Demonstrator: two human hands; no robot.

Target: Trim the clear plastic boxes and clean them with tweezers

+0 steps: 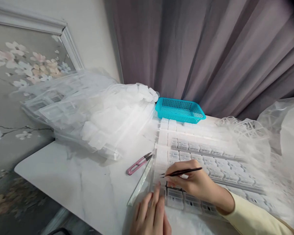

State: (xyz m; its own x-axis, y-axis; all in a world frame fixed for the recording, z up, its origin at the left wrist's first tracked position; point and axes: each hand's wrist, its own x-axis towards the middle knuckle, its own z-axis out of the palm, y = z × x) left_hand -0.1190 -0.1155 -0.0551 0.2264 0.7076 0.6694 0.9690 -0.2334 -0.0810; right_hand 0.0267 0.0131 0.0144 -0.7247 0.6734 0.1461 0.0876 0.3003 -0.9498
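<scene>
My right hand [196,182] pinches thin dark tweezers [182,172] whose tips point left over a clear plastic tray [210,156] of small white compartments. My left hand [150,213] lies flat with its fingers stretched out on the tray's near left corner, beside a clear upright edge [140,186]. A pale yellow sleeve [254,218] covers my right forearm.
Pink thread snips [138,163] lie on the white marble table [75,182] left of the tray. A big clear bag of white plastic pieces [93,114] fills the back left. A turquoise basket [180,109] stands behind the trays. Crumpled clear plastic [271,140] is at right, grey curtains behind.
</scene>
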